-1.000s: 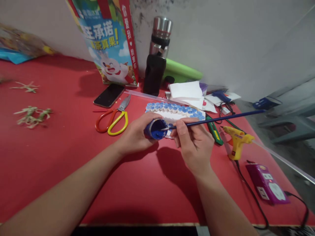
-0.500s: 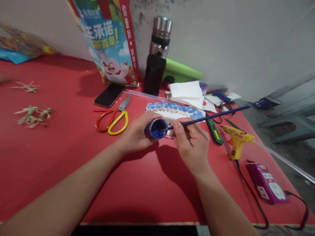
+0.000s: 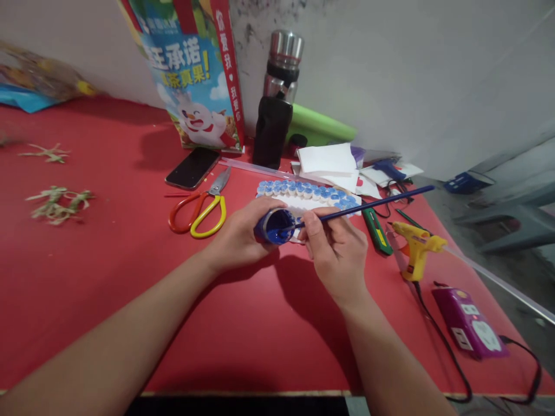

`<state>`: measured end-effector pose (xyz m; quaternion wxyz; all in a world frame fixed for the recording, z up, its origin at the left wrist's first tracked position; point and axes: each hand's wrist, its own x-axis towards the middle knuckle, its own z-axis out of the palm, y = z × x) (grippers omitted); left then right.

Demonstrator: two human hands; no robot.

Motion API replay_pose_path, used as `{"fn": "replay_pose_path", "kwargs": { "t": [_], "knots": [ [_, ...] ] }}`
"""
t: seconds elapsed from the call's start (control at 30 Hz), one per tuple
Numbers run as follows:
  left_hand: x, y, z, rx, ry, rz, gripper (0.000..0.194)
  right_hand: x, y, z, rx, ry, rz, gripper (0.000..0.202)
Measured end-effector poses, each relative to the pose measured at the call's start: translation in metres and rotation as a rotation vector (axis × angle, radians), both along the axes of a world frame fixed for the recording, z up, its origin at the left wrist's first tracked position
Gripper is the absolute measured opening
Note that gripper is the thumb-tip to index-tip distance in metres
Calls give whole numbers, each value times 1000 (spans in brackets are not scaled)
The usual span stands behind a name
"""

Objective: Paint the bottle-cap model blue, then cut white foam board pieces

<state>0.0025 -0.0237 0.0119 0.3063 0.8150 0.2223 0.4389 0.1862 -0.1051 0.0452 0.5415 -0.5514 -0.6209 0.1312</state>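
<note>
My left hand (image 3: 243,234) is wrapped round a small jar of blue paint (image 3: 276,226), its open mouth tilted toward me. Between the thumb and fingers of my right hand (image 3: 336,251) is a paintbrush (image 3: 381,202) with a long dark blue handle. The brush tip dips inside the jar and touches the paint. Just behind both hands lies a white piece (image 3: 299,203) edged with rows of small rolls (image 3: 310,189) that have blue tops. My hands hide its near part.
Scissors (image 3: 208,215) and a phone (image 3: 193,168) lie to the left. On the right are a green utility knife (image 3: 377,232), a yellow glue gun (image 3: 417,249) and a purple power strip (image 3: 469,322) with cables. A steel bottle (image 3: 284,63) and printed bag (image 3: 195,75) stand behind.
Both hands stay nearly in place. The brush has shifted very slightly, its handle end a little left, while its tip remains in the jar.
</note>
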Motion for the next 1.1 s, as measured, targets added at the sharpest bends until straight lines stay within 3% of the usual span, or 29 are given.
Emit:
{"fn": "replay_pose_path", "kwargs": {
  "t": [0.3, 0.7, 0.97, 1.1],
  "knots": [
    [-2, 4, -4, 18, 29, 50, 60, -2, 7, 9, -30, 416, -30, 34],
    [-1, 4, -4, 37, 23, 47, 61, -2, 5, -4, -35, 162, -23, 27],
    [-1, 4, -3, 32, 26, 46, 60, -3, 6, -3, -43, 151, -7, 27],
    [-1, 4, -5, 14, 17, 44, 61, -5, 5, 1, -25, 266, -22, 29]
  ]
}}
